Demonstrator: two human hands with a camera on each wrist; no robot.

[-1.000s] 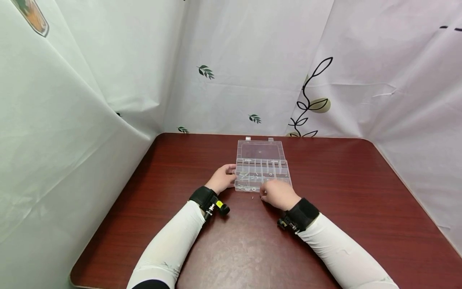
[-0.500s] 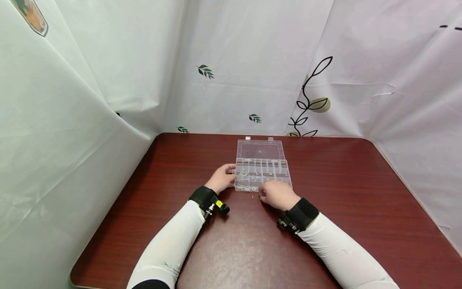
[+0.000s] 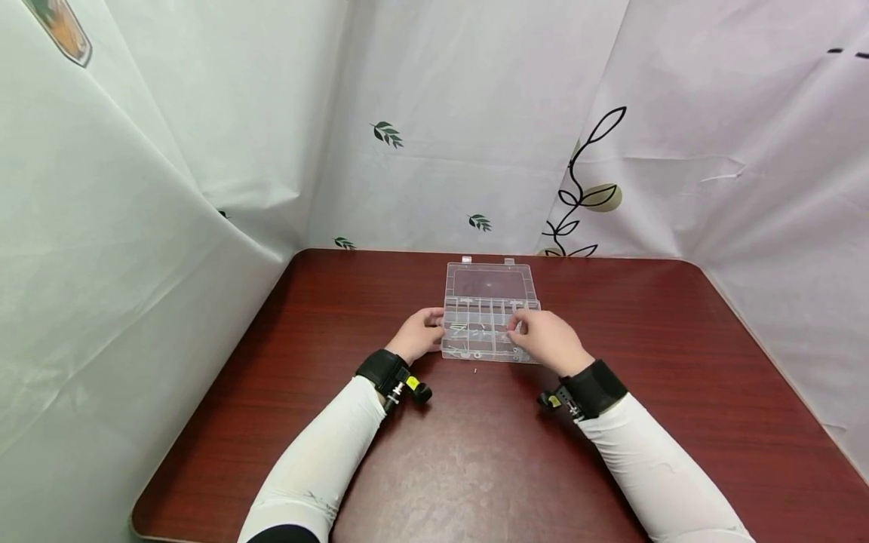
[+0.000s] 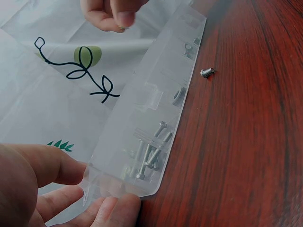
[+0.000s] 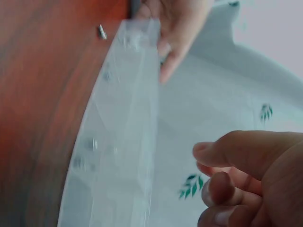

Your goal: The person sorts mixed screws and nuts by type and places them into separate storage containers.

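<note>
A clear plastic compartment box [image 3: 494, 285] lies with its lid laid back at the middle of the table. My left hand [image 3: 417, 336] holds its left end, thumb and fingers around the corner [image 4: 113, 184]. Over the right part of the box hovers my right hand [image 3: 551, 341]. Its thumb and index fingertips pinch a tiny shiny piece [image 4: 123, 27], mostly hidden by the fingers. Several long bolts [image 4: 154, 151] lie in the end compartment, with a ring-shaped washer [image 4: 178, 96] further along. A short screw [image 4: 207, 72] rests on the table just in front of the box.
The dark red wood-grain table [image 3: 366, 294] has rounded back corners. White cloth with leaf prints [image 3: 441, 151] hangs behind it and along both sides. Black wrist straps with cameras [image 3: 402, 388] sit on both wrists.
My right hand has lifted from the front edge of the box and moved up and back over its right compartments. The left hand, the box and the screw stay put.
</note>
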